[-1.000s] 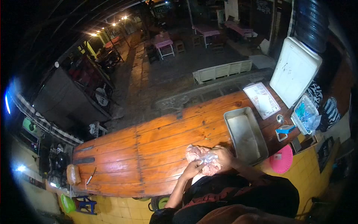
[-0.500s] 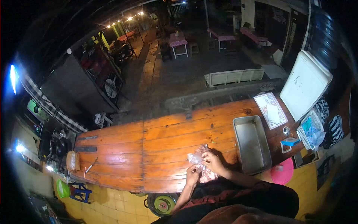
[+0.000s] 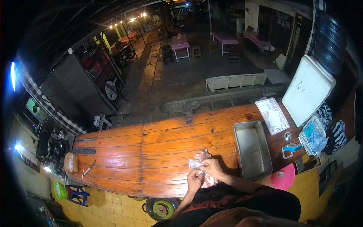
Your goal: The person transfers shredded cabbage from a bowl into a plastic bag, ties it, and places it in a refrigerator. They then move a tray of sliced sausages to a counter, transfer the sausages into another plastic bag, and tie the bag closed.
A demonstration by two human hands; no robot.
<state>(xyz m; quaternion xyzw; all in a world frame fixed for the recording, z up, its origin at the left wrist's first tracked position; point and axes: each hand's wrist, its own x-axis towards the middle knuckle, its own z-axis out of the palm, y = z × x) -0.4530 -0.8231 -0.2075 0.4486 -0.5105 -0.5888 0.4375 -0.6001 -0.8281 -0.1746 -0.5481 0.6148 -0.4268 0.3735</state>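
My left hand (image 3: 194,177) and right hand (image 3: 211,167) pinch a clear bag (image 3: 200,156) of pink meat, fingers closed on the plastic, at the wooden table's (image 3: 159,151) near edge. A metal tray (image 3: 251,149) sits just beside it; beyond lies a dim yard with pink tables (image 3: 179,42).

One metal tray (image 3: 250,151); left of the tray, one left hand (image 3: 194,177), one right hand (image 3: 211,167), one bag of meat (image 3: 203,155); right of it, one printed sheet (image 3: 273,115).

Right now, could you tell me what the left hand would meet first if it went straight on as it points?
Most likely the bag of meat, just beyond the fingertips of the left hand; past it, only bare table. Depth is hard to judge.
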